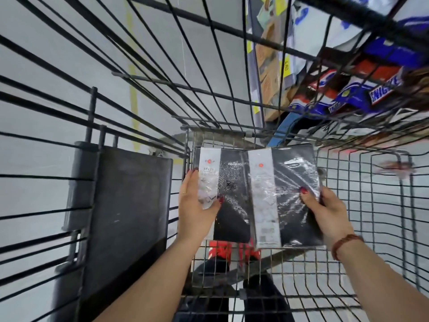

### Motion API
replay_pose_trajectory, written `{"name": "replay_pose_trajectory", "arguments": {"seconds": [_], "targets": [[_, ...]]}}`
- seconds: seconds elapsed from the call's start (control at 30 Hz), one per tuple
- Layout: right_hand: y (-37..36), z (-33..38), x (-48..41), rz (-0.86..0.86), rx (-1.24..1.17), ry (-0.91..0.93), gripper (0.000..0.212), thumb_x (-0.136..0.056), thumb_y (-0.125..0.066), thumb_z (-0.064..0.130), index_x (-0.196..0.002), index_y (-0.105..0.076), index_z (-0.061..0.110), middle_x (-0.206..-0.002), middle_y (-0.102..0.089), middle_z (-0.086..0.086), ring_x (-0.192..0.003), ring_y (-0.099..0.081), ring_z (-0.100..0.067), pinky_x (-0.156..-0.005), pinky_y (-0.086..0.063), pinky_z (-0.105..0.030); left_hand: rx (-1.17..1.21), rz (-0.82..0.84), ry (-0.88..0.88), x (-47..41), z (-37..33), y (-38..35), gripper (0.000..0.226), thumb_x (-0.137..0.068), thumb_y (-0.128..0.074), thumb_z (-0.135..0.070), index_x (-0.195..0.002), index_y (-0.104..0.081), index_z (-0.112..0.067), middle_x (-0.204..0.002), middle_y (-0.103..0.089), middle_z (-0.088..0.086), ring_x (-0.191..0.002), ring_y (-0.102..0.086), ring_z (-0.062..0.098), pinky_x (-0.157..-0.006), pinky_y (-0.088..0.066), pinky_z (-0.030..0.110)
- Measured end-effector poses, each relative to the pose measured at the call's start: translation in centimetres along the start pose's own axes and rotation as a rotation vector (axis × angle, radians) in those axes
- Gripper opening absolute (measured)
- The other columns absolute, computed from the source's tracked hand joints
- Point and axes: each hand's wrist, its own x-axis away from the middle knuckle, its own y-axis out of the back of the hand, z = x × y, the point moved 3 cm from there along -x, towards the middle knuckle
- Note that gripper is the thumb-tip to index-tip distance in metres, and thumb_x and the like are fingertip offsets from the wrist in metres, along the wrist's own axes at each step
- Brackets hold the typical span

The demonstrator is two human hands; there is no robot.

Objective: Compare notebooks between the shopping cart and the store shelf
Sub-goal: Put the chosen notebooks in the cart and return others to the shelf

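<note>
holding two notebooks side by side, the person is keeping both inside the shopping cart [371, 205], above its wire bottom. the left hand [197, 205] is gripping the left notebook [232, 194] at its left edge: the thumb is pressing on the front cover and one finger is lying along the side, while the other fingers are hidden behind. the right hand [325, 210] is gripping the right notebook [290, 182] at its right edge in the same way, thumb on the front, fingers curling round the edge. both notebooks are black with a white band [260, 182] and a red dot on it, and both are shining under clear plastic wrap. their inner edges are meeting in the middle, and the right one seems to be lying a little over the left one. if they are resting on the wires or hanging free, i cannot tell.

a thin ring [184, 192] is sitting on the left hand and a beaded bracelet [343, 245] on the right wrist. a black flap [120, 205] is standing at the left of the cart. candy bar boxes [371, 89] are showing at the upper right, and a store shelf [267, 77] with yellow price tags [286, 65] is standing behind the wires.
</note>
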Motion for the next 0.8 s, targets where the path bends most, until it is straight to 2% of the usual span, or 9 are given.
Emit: {"name": "replay_pose_trajectory", "arguments": {"seconds": [0.13, 0.23, 0.3, 0.37, 0.47, 0.53, 0.6, 0.7, 0.8], "targets": [[2.5, 0.8, 0.0, 0.008, -0.043, -0.029, 0.022, -0.087, -0.061, 0.013, -0.107, -0.062, 0.021, -0.095, -0.068, 0.003, -0.076, -0.065, -0.008, -0.059, -0.049, -0.017, 0.123, 0.023, 0.121, 0.5, 0.4, -0.7, 0.091, -0.076, -0.075, 0.001, -0.149, -0.026, -0.020, -0.136, -0.043, -0.016, -0.095, -0.053, -0.020, -0.090, -0.038, 0.006], [2.7, 0.6, -0.1, 0.031, -0.070, -0.047, 0.025, -0.089, -0.058, 0.009, -0.111, -0.061, 0.019, -0.095, -0.069, 0.001, -0.069, -0.068, -0.004, -0.052, -0.051, -0.013, 0.161, 0.023, 0.165, 0.5, 1.0, -1.1, 0.092, -0.076, -0.075, 0.001, -0.149, -0.026, -0.023, -0.141, -0.042, -0.014, -0.080, -0.060, -0.019, -0.075, -0.043, 0.002], [2.8, 0.4, 0.5, -0.023, -0.113, -0.048, 0.028, -0.089, -0.057, 0.007, -0.114, -0.057, 0.021, -0.093, -0.065, 0.006, -0.071, -0.064, -0.003, -0.059, -0.050, -0.011, 0.173, 0.024, 0.176, 0.4, 1.1, -1.2, 0.090, -0.076, -0.074, 0.001, -0.149, -0.027, -0.024, -0.139, -0.042, -0.017, -0.086, -0.064, -0.009, -0.078, -0.046, 0.007], [3.5, -0.5, 0.7, -0.121, -0.170, -0.034, 0.043, -0.088, -0.060, 0.009, -0.127, -0.048, 0.022, -0.097, -0.061, 0.012, -0.082, -0.057, -0.001, -0.075, -0.044, -0.013, 0.156, 0.015, 0.178, 0.5, 1.2, -1.2, 0.088, -0.075, -0.075, 0.000, -0.147, -0.031, -0.026, -0.131, -0.046, -0.025, -0.103, -0.064, 0.004, -0.093, -0.048, 0.020], [3.4, -1.6, 0.9, -0.200, -0.234, -0.061, 0.042, -0.087, -0.062, 0.012, -0.127, -0.049, 0.022, -0.096, -0.061, 0.013, -0.081, -0.055, 0.000, -0.077, -0.041, -0.018, 0.134, -0.017, 0.171, 0.5, 1.4, -1.2, 0.088, -0.075, -0.077, -0.005, -0.147, -0.031, -0.026, -0.133, -0.041, -0.029, -0.118, -0.058, 0.014, -0.103, -0.046, 0.035], [2.8, -2.0, 1.0, -0.187, -0.213, -0.070, 0.036, -0.088, -0.062, 0.014, -0.122, -0.053, 0.023, -0.104, -0.063, 0.007, -0.088, -0.059, -0.008, -0.086, -0.043, -0.023, 0.137, -0.020, 0.177, 0.7, 1.0, -1.2, 0.083, -0.078, -0.074, -0.004, -0.147, -0.032, -0.025, -0.137, -0.044, -0.016, -0.108, -0.057, 0.004, -0.091, -0.051, 0.018], [2.2, -1.9, 1.0, -0.177, -0.161, -0.064, 0.029, -0.088, -0.063, 0.018, -0.115, -0.057, 0.026, -0.104, -0.065, 0.007, -0.096, -0.061, -0.016, -0.091, -0.043, -0.029, 0.115, 0.005, 0.168, 0.9, 0.2, -1.4, 0.078, -0.081, -0.071, -0.003, -0.146, -0.033, -0.024, -0.131, -0.044, -0.014, -0.105, -0.047, -0.007, -0.086, -0.038, 0.001], [2.4, -1.9, 0.9, -0.169, -0.072, -0.013, 0.024, -0.089, -0.061, 0.021, -0.113, -0.061, 0.025, -0.099, -0.067, 0.008, -0.100, -0.062, -0.020, -0.086, -0.045, -0.029, 0.149, -0.001, 0.212, 0.4, -0.1, -1.6, 0.079, -0.081, -0.073, -0.007, -0.147, -0.033, -0.021, -0.143, -0.042, -0.007, -0.124, -0.041, 0.004, -0.107, -0.030, 0.021], [2.3, -1.8, 1.2, -0.135, 0.052, 0.003, 0.021, -0.094, -0.054, 0.027, -0.114, -0.054, 0.032, -0.108, -0.060, 0.012, -0.095, -0.057, -0.006, -0.087, -0.039, -0.023, 0.183, -0.009, 0.268, -0.3, 0.0, -1.3, 0.073, -0.078, -0.077, -0.012, -0.142, -0.041, -0.017, -0.136, -0.048, -0.002, -0.117, -0.045, 0.007, -0.106, -0.036, 0.028]]}}
